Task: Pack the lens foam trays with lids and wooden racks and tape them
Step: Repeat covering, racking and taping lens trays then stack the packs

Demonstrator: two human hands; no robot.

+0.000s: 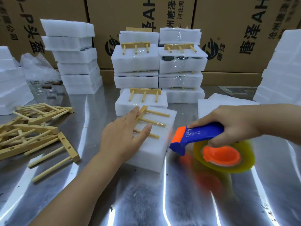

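A white foam tray (151, 152) with its lid on lies in the middle of the metal table. A wooden rack (152, 122) with three pegs lies on top of it, with clear tape across the pegs. My left hand (123, 136) rests flat on the tray and the rack, fingers straight. To the right of the tray, just above the table, my right hand (231, 123) grips the blue and orange tape dispenser (205, 139), which carries a yellowish tape roll and looks blurred by motion.
Taped foam packs with racks (141, 98) are stacked behind the tray. Plain foam tray stacks stand at the back left (76, 59) and right (283, 69). Loose wooden racks (35, 131) are piled on the left. Cardboard boxes (130, 13) wall the back.
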